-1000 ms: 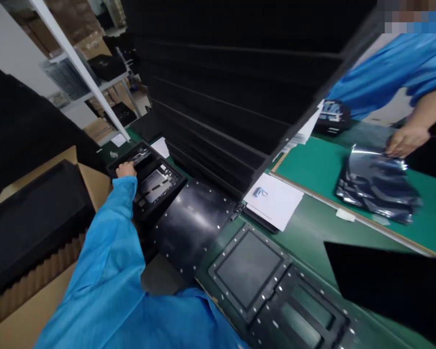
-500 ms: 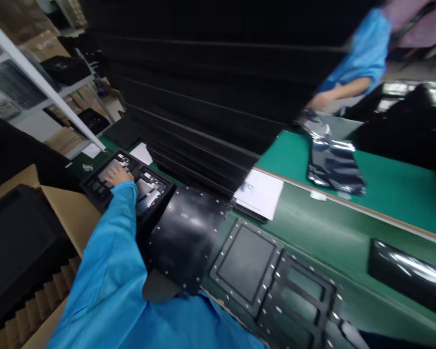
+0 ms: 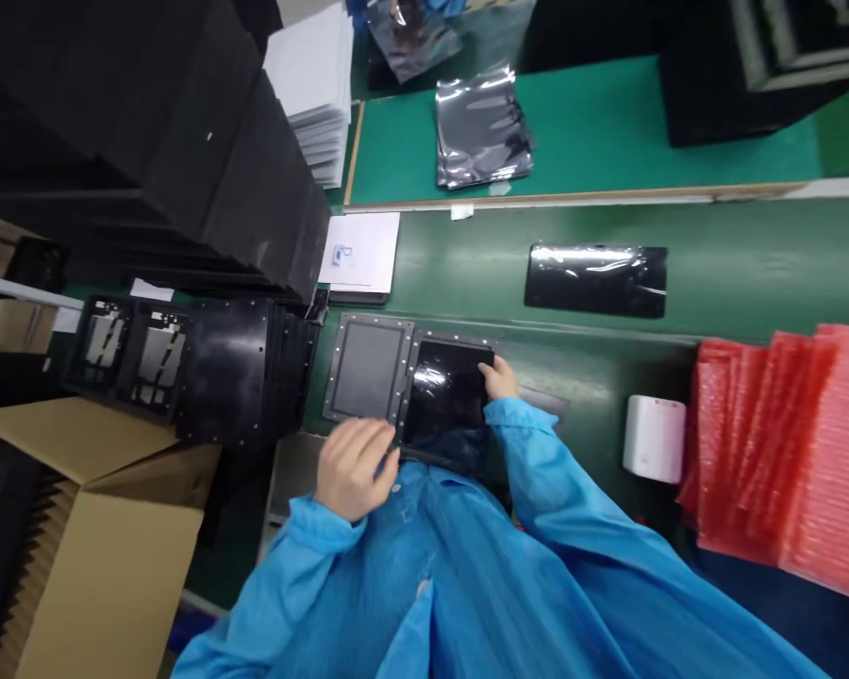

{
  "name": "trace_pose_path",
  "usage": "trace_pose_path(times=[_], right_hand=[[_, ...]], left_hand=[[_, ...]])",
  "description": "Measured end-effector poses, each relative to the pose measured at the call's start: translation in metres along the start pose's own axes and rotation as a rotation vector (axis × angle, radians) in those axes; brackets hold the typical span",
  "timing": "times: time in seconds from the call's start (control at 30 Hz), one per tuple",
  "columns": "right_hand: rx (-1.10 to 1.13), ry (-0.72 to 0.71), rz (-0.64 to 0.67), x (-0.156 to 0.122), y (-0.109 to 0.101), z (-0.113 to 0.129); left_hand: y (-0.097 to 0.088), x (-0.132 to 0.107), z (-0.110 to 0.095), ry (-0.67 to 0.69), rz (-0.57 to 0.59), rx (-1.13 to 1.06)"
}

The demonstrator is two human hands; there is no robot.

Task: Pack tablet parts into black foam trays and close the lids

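A glossy black screen panel (image 3: 445, 391) lies on or just over the right half of a hinged, studded fixture. My right hand (image 3: 500, 380) grips the panel's upper right edge, thumb on top. The fixture's left leaf (image 3: 368, 368) is a dark grey plate with a studded border, lying flat. My left hand (image 3: 357, 469) hovers near that leaf's lower edge, holding nothing, with its fingers stretched out and the thumb apart. Whether it touches the fixture is hard to tell.
On the left are studded black plates (image 3: 223, 372), a black parts tray (image 3: 131, 363) and an open carton (image 3: 106, 566). Behind lie a paper sheet (image 3: 359, 250) and another black panel (image 3: 594, 281). A white box (image 3: 655, 438) and red bubble bags (image 3: 771, 453) are right.
The view has swung right. My left hand has come back from the parts tray to the fixture. My right hand is now visible with the black screen panel, which covers the fixture's right half.
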State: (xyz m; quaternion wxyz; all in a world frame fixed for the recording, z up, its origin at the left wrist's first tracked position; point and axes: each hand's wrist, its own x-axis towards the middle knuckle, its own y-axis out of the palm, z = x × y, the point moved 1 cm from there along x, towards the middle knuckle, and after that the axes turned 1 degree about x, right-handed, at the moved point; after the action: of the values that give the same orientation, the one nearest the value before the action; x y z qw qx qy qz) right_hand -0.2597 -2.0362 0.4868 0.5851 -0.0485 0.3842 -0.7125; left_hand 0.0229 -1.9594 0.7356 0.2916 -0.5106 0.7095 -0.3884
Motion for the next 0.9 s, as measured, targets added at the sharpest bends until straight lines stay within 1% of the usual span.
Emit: trace_pose_path(times=[0.03, 0.07, 0.13, 0.2, 0.27, 0.33, 0.4, 0.47, 0.5, 0.57, 0.63, 0.7, 0.77, 0.8, 0.83, 0.9], right_hand=[[0.025, 0.001, -0.006, 0.002, 0.003, 0.002], [0.046, 0.006, -0.020, 0.002, 0.003, 0.004], [0.073, 0.008, -0.060, -0.001, -0.001, 0.011], [0.038, -0.002, -0.119, -0.009, -0.010, 0.020], [-0.111, -0.015, -0.179, -0.024, -0.018, 0.027], [-0.296, 0.003, -0.196, -0.047, -0.022, 0.028], [-0.380, 0.103, -0.158, -0.080, -0.020, 0.021], [-0.368, 0.282, -0.080, -0.117, -0.012, 0.008], [-0.356, 0.376, -0.037, -0.135, -0.008, 0.001], [-0.348, 0.527, 0.048, -0.163, 0.000, -0.010], [-0.364, 0.577, 0.112, -0.175, 0.001, -0.015], [-0.395, 0.553, 0.217, -0.168, -0.005, -0.013], [-0.461, 0.469, 0.341, -0.143, -0.018, -0.006], [-0.502, 0.418, 0.380, -0.126, -0.026, -0.001], [-0.533, 0.360, 0.393, -0.105, -0.035, 0.005], [-0.544, 0.243, 0.366, -0.060, -0.052, 0.018]], left_hand=[[0.019, -0.010, -0.005, 0.001, 0.091, -0.017], [0.032, -0.017, -0.003, -0.014, 0.163, -0.028], [0.046, -0.022, 0.013, -0.062, 0.229, -0.029], [0.056, -0.015, 0.033, -0.083, 0.269, -0.028], [0.072, -0.001, 0.049, -0.085, 0.326, -0.017], [0.094, 0.017, 0.060, -0.085, 0.403, 0.029], [0.117, 0.032, 0.068, -0.069, 0.499, 0.107], [0.137, 0.040, 0.075, -0.031, 0.579, 0.174], [0.145, 0.041, 0.079, -0.014, 0.601, 0.195], [0.155, 0.039, 0.085, -0.015, 0.622, 0.216], [0.160, 0.033, 0.088, -0.051, 0.635, 0.223], [0.161, 0.032, 0.086, -0.093, 0.654, 0.232], [0.159, 0.043, 0.078, -0.125, 0.641, 0.246], [0.159, 0.056, 0.074, -0.139, 0.616, 0.253], [0.157, 0.073, 0.069, -0.152, 0.575, 0.258], [0.154, 0.115, 0.062, -0.176, 0.468, 0.262]])
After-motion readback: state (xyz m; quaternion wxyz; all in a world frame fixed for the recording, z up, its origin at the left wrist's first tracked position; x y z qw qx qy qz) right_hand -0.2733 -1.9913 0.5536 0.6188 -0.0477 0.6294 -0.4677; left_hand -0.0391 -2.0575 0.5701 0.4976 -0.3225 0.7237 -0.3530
